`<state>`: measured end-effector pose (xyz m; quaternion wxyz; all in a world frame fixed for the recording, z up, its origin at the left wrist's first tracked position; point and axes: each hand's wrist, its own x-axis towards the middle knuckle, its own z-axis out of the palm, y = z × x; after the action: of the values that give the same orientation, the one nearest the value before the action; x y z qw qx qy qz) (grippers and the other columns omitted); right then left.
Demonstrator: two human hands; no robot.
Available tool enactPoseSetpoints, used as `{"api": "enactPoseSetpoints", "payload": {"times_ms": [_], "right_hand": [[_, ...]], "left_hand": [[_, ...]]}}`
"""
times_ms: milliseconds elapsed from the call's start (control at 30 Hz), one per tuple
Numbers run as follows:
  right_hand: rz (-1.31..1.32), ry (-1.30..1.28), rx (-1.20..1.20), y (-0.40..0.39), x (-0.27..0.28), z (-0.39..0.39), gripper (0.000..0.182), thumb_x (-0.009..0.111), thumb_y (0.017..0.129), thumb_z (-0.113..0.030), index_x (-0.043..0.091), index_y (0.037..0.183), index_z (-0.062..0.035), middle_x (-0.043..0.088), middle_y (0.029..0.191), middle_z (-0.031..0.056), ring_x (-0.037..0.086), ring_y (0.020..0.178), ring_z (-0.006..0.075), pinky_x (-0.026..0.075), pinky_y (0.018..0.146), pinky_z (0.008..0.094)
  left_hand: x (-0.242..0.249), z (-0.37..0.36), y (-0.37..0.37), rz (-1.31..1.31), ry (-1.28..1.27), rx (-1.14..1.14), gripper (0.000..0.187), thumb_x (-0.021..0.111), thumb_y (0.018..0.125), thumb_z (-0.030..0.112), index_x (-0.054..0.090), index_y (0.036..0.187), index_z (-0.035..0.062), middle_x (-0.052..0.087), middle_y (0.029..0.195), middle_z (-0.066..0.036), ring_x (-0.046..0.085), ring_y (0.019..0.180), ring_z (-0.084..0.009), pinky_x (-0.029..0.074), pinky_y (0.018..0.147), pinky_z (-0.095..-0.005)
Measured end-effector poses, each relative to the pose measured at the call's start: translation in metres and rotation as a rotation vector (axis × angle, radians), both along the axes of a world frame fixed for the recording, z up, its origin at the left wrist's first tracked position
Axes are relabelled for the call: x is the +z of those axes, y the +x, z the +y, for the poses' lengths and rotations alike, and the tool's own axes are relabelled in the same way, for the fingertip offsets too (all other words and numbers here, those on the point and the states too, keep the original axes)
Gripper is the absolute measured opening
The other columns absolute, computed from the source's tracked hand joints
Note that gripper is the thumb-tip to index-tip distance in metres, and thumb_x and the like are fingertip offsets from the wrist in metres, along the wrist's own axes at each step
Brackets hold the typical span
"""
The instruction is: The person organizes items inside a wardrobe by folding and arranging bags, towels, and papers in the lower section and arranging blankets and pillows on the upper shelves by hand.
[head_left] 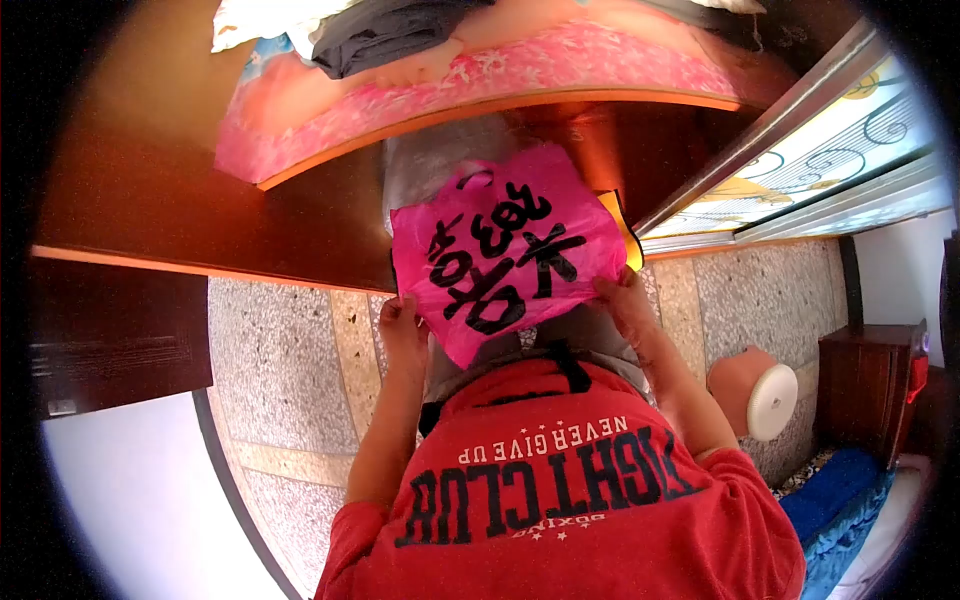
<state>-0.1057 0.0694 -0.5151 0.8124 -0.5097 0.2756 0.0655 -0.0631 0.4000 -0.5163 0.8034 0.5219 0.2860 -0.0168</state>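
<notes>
A bright pink plastic bag [510, 250] with bold black lettering is spread out in front of my body, its surface wrinkled. My left hand [402, 325] has its fingers closed on the bag's left edge near the bottom. On the other side, my right hand [628, 302] grips the lower right edge. A yellow piece with a dark border [622, 225] shows from behind the bag's right side; what it belongs to is hidden. Greyish translucent material [430, 150] lies beyond the bag, partly covered by it.
Ahead is a brown wooden cabinet with a shelf [480, 85] lined in pink patterned sheet. Dark folded cloth [385, 35] lies on it. A framed patterned glass panel [800, 170] stands at right. A pinkish stool [755, 393] and a small dark cabinet [868, 385] are on the right.
</notes>
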Motion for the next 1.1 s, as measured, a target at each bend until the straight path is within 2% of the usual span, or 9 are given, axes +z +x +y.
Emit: {"api": "enactPoseSetpoints", "payload": {"times_ms": [300, 400, 467, 600, 700, 767, 867, 933, 1100], "right_hand": [[-0.058, -0.183, 0.215, -0.019, -0.016, -0.007, 0.040, 0.061, 0.081, 0.004, 0.050, 0.119, -0.0040, 0.062, 0.107, 0.0069, 0.063, 0.088, 0.0201, 0.056, 0.070, 0.0314], [0.036, 0.074, 0.196, -0.027, 0.029, 0.006, 0.041, 0.062, 0.082, 0.002, 0.050, 0.121, -0.0064, 0.062, 0.108, 0.0065, 0.062, 0.089, 0.0197, 0.055, 0.069, 0.0310], [0.218, 0.268, 0.055, -0.033, 0.036, 0.007, 0.042, 0.062, 0.083, 0.001, 0.050, 0.122, -0.0075, 0.061, 0.110, 0.0072, 0.062, 0.090, 0.0192, 0.055, 0.068, 0.0306], [0.190, 0.267, 0.021, -0.039, 0.009, 0.003, 0.036, 0.059, 0.088, -0.010, 0.051, 0.123, -0.0042, 0.063, 0.108, 0.0074, 0.062, 0.090, 0.0213, 0.054, 0.072, 0.0332], [0.146, 0.137, 0.111, -0.038, 0.001, 0.004, 0.038, 0.060, 0.084, 0.001, 0.051, 0.120, -0.0061, 0.063, 0.104, 0.0070, 0.063, 0.084, 0.0166, 0.053, 0.064, 0.0265], [0.029, -0.141, 0.082, -0.033, 0.001, 0.005, 0.046, 0.063, 0.080, 0.004, 0.050, 0.124, -0.0036, 0.062, 0.110, 0.0077, 0.061, 0.094, 0.0189, 0.051, 0.079, 0.0312], [-0.009, -0.024, 0.077, -0.036, -0.016, -0.003, 0.047, 0.063, 0.079, 0.006, 0.050, 0.123, -0.0024, 0.062, 0.110, 0.0076, 0.060, 0.095, 0.0186, 0.049, 0.080, 0.0287], [0.038, -0.096, 0.115, -0.038, -0.011, -0.007, 0.045, 0.064, 0.080, 0.003, 0.050, 0.123, -0.0019, 0.062, 0.109, 0.0082, 0.059, 0.096, 0.0190, 0.048, 0.081, 0.0289], [0.032, -0.285, -0.083, -0.014, -0.012, -0.021, 0.040, 0.064, 0.085, -0.009, 0.050, 0.121, -0.0011, 0.061, 0.105, 0.0102, 0.057, 0.095, 0.0188, 0.046, 0.082, 0.0296]], "left_hand": [[-0.023, 0.022, 0.021, -0.237, 0.050, -0.004, 0.018, 0.063, 0.085, 0.004, 0.047, 0.080, 0.0104, 0.053, 0.074, 0.001, 0.051, 0.066, -0.0085, 0.045, 0.059, -0.0247], [-0.016, 0.024, 0.016, -0.234, 0.078, -0.018, 0.017, 0.063, 0.085, 0.002, 0.052, 0.096, 0.0074, 0.057, 0.090, -0.003, 0.055, 0.080, -0.0115, 0.047, 0.069, -0.0242], [0.010, 0.017, 0.004, -0.241, 0.071, -0.300, 0.051, 0.066, 0.080, -0.002, 0.044, 0.125, 0.0060, 0.051, 0.118, -0.007, 0.054, 0.102, -0.0163, 0.047, 0.086, -0.0274], [0.022, 0.011, -0.024, -0.086, 0.226, -0.533, 0.098, 0.072, 0.067, -0.010, 0.018, 0.145, 0.0129, 0.032, 0.141, -0.009, 0.044, 0.121, -0.0224, 0.040, 0.100, -0.0340], [-0.010, 0.019, -0.029, -0.263, 0.505, -0.634, 0.101, 0.071, 0.065, -0.012, 0.016, 0.146, 0.0148, 0.032, 0.141, -0.009, 0.042, 0.122, -0.0240, 0.044, 0.097, -0.0339], [-0.002, 0.020, -0.032, -0.200, 0.345, -0.618, 0.101, 0.070, 0.066, -0.013, 0.015, 0.147, 0.0146, 0.031, 0.142, -0.011, 0.038, 0.126, -0.0245, 0.042, 0.099, -0.0334], [0.004, 0.021, -0.031, -0.091, 0.300, -0.597, 0.102, 0.068, 0.065, -0.014, 0.014, 0.147, 0.0140, 0.032, 0.141, -0.013, 0.035, 0.129, -0.0257, 0.037, 0.104, -0.0341], [-0.017, 0.029, -0.029, -0.248, 0.611, -0.616, 0.100, 0.066, 0.065, -0.014, 0.015, 0.147, 0.0128, 0.033, 0.141, -0.015, 0.036, 0.128, -0.0278, 0.033, 0.106, -0.0338], [-0.001, 0.035, -0.029, -0.318, 0.728, -0.728, 0.097, 0.064, 0.065, -0.012, 0.016, 0.146, 0.0105, 0.034, 0.141, -0.015, 0.037, 0.129, -0.0272, 0.033, 0.107, -0.0334]]}}
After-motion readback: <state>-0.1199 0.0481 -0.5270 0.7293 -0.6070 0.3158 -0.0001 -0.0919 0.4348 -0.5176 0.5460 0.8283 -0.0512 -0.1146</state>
